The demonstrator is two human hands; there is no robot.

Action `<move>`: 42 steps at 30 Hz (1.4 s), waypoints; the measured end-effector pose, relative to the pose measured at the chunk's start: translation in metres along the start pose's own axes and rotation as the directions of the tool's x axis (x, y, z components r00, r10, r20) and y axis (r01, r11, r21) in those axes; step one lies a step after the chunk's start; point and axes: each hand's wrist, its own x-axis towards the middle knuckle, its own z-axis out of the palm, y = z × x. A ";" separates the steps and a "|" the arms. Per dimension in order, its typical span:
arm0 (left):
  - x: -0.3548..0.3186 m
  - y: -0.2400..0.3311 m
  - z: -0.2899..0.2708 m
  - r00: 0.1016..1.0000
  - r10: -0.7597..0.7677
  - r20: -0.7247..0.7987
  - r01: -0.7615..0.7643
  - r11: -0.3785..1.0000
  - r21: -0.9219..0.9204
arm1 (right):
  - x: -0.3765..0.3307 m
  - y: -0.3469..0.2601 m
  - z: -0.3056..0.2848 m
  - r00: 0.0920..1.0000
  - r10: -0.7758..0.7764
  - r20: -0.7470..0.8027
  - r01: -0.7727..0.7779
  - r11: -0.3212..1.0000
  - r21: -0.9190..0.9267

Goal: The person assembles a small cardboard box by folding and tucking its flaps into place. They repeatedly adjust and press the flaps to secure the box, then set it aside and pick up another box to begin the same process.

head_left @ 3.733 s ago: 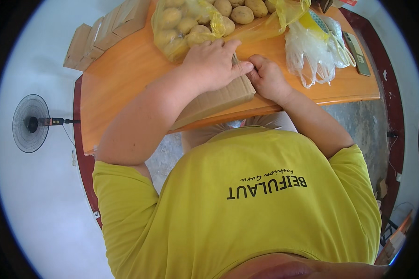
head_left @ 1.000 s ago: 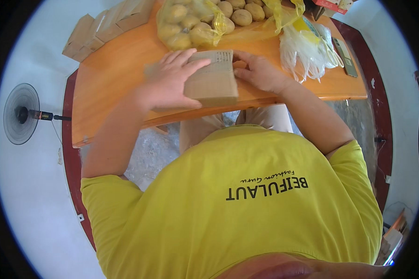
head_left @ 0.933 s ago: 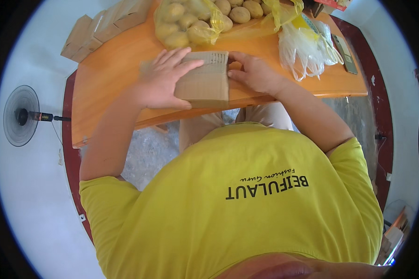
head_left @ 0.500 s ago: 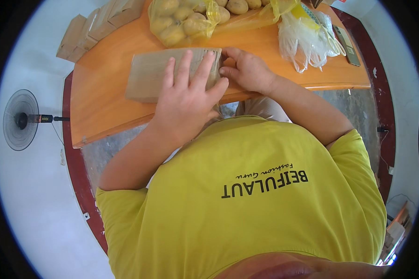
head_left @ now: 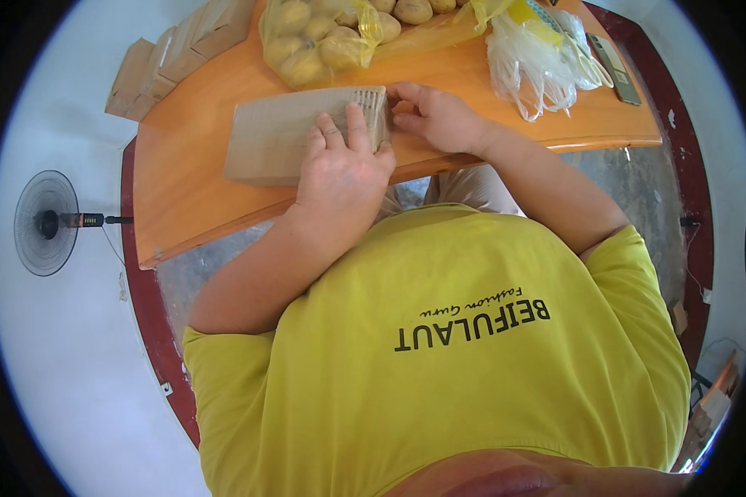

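A closed cardboard box lies lengthwise near the table's front edge. My left hand rests over its front right part, fingers stretched across the top face. Between those fingertips and the right end there is a pale striped, shiny patch. My right hand is at the box's right end, fingers curled in and the thumb below the index finger. The fingertips press close to the end face; anything between them is hidden.
Behind the box sits a yellow see-through bag of potatoes. Clear plastic bags lie at the right, beside a phone. Several cardboard boxes line the table's far left edge. A fan stands left of it.
My left hand's fingers have drawn closer together and their tips have come nearer along the box, uncovering its striped right end. My right hand stays at that end. The view has shifted slightly.
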 end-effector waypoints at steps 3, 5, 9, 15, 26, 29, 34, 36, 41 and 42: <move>0.000 0.001 0.001 1.000 -0.003 -0.007 0.003 1.000 0.001 | 0.001 -0.003 -0.004 0.999 -0.030 0.038 0.029 0.999 0.028; -0.001 0.002 0.005 0.999 -0.011 -0.044 0.011 1.000 -0.011 | 0.003 -0.009 -0.006 0.998 -0.008 0.057 0.007 1.000 0.008; 0.000 0.002 0.006 0.999 -0.017 -0.034 0.017 1.000 -0.027 | 0.007 -0.016 -0.008 0.995 0.052 0.086 -0.050 0.998 -0.033; -0.002 0.001 0.007 0.998 -0.034 -0.060 0.030 0.997 -0.074 | 0.004 -0.001 0.002 0.999 0.037 0.010 -0.038 0.999 0.023; -0.005 0.003 0.010 0.992 -0.060 -0.108 0.046 0.991 -0.127 | 0.001 -0.010 0.003 0.995 0.103 -0.010 -0.102 0.995 0.011; -0.004 0.004 0.009 0.993 -0.057 -0.101 0.046 0.993 -0.108 | 0.002 0.003 0.002 0.999 0.041 0.016 -0.043 0.988 0.147; -0.004 0.003 0.012 0.993 -0.047 -0.113 0.038 0.996 -0.081 | 0.009 -0.004 -0.005 0.998 0.016 0.065 -0.028 0.983 0.184; -0.003 0.003 0.013 0.991 -0.042 -0.124 0.033 0.997 -0.074 | 0.014 -0.002 -0.004 0.996 0.033 0.086 -0.047 0.986 0.162; -0.003 0.001 0.012 0.991 -0.041 -0.125 0.028 0.994 -0.104 | 0.019 0.000 -0.007 0.992 0.048 0.115 -0.063 0.989 0.134; -0.003 0.002 0.011 0.991 -0.044 -0.122 0.031 0.994 -0.105 | 0.017 -0.002 -0.007 0.994 0.041 0.105 -0.054 0.991 0.124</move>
